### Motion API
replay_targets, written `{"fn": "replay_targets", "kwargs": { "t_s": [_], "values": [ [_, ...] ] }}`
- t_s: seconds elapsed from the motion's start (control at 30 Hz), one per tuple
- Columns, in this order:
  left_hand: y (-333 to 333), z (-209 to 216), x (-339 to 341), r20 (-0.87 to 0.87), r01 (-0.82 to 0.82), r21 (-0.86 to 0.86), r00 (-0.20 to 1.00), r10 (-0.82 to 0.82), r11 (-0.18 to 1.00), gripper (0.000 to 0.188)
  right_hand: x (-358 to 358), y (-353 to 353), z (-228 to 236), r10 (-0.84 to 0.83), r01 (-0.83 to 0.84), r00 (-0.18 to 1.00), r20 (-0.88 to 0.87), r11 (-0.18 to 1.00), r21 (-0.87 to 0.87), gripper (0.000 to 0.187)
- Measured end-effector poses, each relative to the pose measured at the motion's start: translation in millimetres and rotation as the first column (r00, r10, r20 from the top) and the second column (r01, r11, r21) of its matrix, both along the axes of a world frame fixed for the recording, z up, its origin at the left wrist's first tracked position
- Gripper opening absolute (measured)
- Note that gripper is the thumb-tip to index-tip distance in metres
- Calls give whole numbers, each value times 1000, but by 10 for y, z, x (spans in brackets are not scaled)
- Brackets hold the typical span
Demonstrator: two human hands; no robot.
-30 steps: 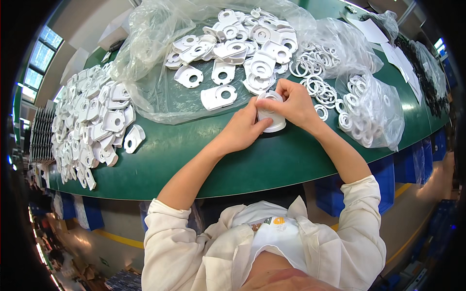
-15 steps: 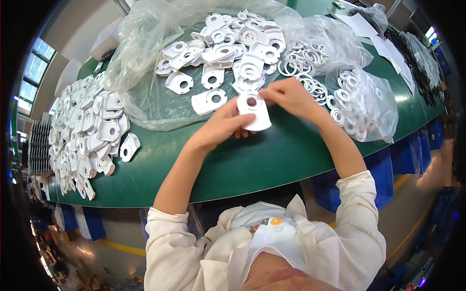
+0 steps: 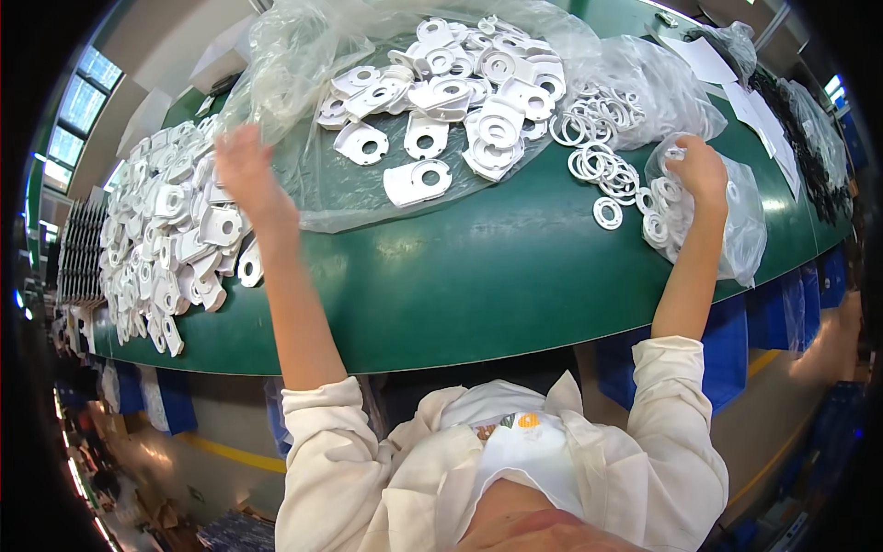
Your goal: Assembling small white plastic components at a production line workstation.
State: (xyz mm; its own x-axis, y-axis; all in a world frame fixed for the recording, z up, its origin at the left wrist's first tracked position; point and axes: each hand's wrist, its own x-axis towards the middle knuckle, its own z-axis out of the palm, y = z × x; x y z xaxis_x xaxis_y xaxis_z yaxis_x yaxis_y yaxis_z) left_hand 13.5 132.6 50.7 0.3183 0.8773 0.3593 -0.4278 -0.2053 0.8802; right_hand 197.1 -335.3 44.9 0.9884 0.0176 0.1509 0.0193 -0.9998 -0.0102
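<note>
My left hand [image 3: 248, 170], smeared by motion, is over the right edge of a large pile of white plastic plates with round holes [image 3: 170, 235] at the left. Whether its fingers hold anything cannot be made out. At the right, my right hand [image 3: 696, 170] is at the top of a clear plastic bag of white rings [image 3: 740, 216]. Its fingers are bent and pressed together among the bag's upper rings; what they grip is hidden. Loose white rings [image 3: 602, 168] lie left of the bag, one single ring [image 3: 607, 213] nearest me.
More white plates [image 3: 426, 136] lie heaped on clear plastic sheeting [image 3: 317, 189] at the table's far middle. Another clear bag [image 3: 658, 87] stands behind the rings. Paper sheets [image 3: 750, 110] and black strands [image 3: 800, 138] are at the far right. Blue bins [image 3: 717, 345] sit below the green table [image 3: 432, 304].
My hands have parted from the middle, where they held a white plate. The left moved left to the plate pile, the right moved right to the bag. The plate is no longer seen between them.
</note>
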Motion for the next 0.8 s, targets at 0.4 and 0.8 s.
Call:
{"fn": "replay_targets", "kwargs": {
  "t_s": [0.4, 0.8],
  "values": [
    [-958, -247, -26, -793, 674, 604, 564, 232, 426, 42, 99, 160, -114, 356, -401, 911, 208, 884, 241, 27],
    [-1502, -468, 69, 124, 771, -637, 110, -986, 6, 41, -893, 1511, -326, 767, -514, 542, 344, -21, 857, 21]
  ]
}}
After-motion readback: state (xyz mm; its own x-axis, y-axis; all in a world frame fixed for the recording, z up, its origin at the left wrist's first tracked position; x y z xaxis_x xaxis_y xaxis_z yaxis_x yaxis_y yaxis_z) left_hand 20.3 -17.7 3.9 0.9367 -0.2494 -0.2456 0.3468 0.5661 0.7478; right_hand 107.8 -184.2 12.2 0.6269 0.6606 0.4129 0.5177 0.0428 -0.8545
